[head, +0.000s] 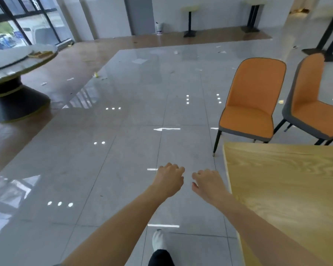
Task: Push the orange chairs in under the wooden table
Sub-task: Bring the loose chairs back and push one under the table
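Orange chairs, two: nearer chair (252, 104) ahead and right of both hands, second chair (311, 106) further right, cut off by the frame edge. Both face the wooden table (288, 189), pulled clear of its far edge, seats not yet under. Left hand (169, 179) and right hand (208, 182) extended forward, loosely curled, holding nothing, probably reaching while approaching. Table legs unseen; chairs' front legs partly hidden behind tabletop.
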The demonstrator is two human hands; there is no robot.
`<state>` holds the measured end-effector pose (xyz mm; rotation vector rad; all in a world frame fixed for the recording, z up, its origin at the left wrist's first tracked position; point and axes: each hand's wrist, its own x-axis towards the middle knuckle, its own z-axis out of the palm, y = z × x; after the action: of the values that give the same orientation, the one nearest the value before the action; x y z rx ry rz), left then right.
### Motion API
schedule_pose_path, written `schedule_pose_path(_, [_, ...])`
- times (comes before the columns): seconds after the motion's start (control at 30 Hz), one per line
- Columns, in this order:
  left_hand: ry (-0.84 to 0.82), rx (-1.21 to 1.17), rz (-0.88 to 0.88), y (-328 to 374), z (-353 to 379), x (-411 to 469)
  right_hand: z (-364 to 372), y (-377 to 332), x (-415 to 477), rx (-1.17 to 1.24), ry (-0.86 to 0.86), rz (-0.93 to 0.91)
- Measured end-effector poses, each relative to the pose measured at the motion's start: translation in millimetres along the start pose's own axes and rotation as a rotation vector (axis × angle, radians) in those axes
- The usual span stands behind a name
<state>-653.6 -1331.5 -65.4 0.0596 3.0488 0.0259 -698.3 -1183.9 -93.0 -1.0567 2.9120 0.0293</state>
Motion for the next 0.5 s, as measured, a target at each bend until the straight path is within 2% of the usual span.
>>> schedule_pose_path(0.17, [-0.014, 0.009, 0.14, -49, -2, 135, 3, 42, 113, 0.04, -0.026, 0.152])
schedule_pose_path(0.27, [0.028, -0.01, 0.231, -71, -22, 216, -12, 72, 175, 0.057, 0.024, 0.233])
schedule_pose_path(0.5, [0.066, -0.02, 0.416, -73, -49, 379, -40, 157, 278, 0.1, 0.094, 0.404])
